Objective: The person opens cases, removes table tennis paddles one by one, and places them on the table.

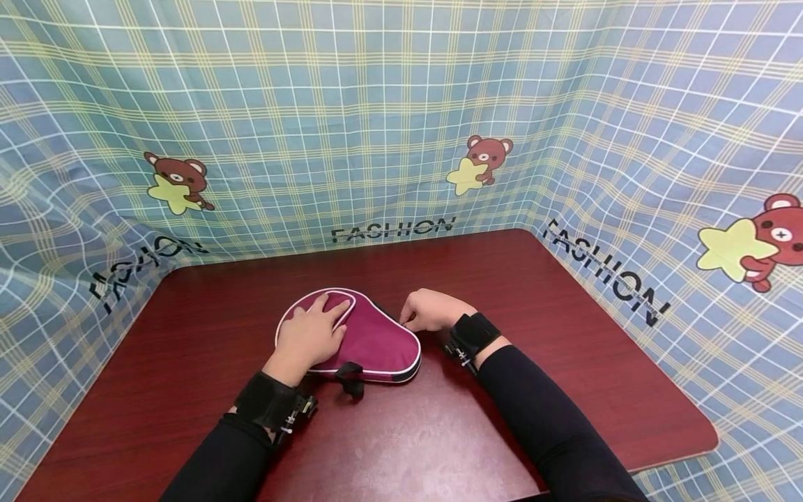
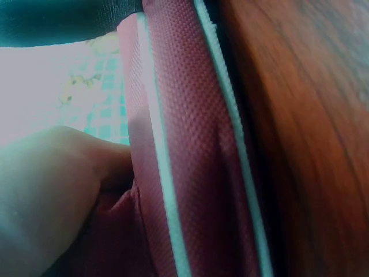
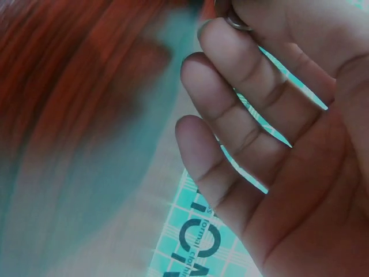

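A magenta paddle case (image 1: 379, 345) with white piping lies flat on the table, its narrow end toward the right. My left hand (image 1: 311, 336) rests on the case's wide round end with fingers spread, pressing it down. In the left wrist view, the case's side wall (image 2: 190, 133) stands close, edged by two white piping lines. My right hand (image 1: 436, 310) is at the far right edge of the case, pinching a small metal zipper pull (image 3: 237, 22) between thumb and index finger. The other fingers of that hand are loosely bent.
A black strap loop (image 1: 351, 380) sticks out from the near side of the case. The dark red table (image 1: 207, 335) has rounded corners. A plaid curtain (image 1: 351, 125) with bears surrounds it at the back and sides.
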The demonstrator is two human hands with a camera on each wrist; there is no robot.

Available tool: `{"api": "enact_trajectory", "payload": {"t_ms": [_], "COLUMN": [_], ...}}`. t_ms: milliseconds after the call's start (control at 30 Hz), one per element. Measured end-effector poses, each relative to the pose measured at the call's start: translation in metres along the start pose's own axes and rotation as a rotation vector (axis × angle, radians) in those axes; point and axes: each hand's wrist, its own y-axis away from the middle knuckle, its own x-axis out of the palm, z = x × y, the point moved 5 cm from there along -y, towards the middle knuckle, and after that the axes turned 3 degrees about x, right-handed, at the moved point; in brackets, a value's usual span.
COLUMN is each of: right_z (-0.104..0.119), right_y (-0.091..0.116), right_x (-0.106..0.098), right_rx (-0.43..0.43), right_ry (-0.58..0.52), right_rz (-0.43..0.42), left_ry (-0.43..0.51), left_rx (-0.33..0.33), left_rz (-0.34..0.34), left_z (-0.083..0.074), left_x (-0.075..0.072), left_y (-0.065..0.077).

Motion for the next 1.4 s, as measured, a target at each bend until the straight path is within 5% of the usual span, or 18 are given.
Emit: {"api": "enact_trajectory", "payload": {"t_ms": [633,867,1133,1400], "right_z": [-0.007,-0.007,-0.011,-0.015], "right_y": [0.004,0.004,0.003,0.003], "right_x": [-0.002,-0.003,-0.004,-0.004], "right_rx": [-0.003,0.001,0.027,0.03], "right_ry": [-0.015,-0.018,-0.02,-0.023], "right_rz": [0.047,0.04,0.017,0.018], "left_ry": [0.048,0.026,0.134,0.107], "left_rx": [-0.107,0.041,0.292,0.309], "left_rz": [0.05,0.088,0.106,0.11], "left_z": [-0.004,-0.002,0.001,0.005], "left_x": [-0.001,-0.004,-0.013,-0.013], "left_y": [0.004,0.006,0.009,0.006]}}
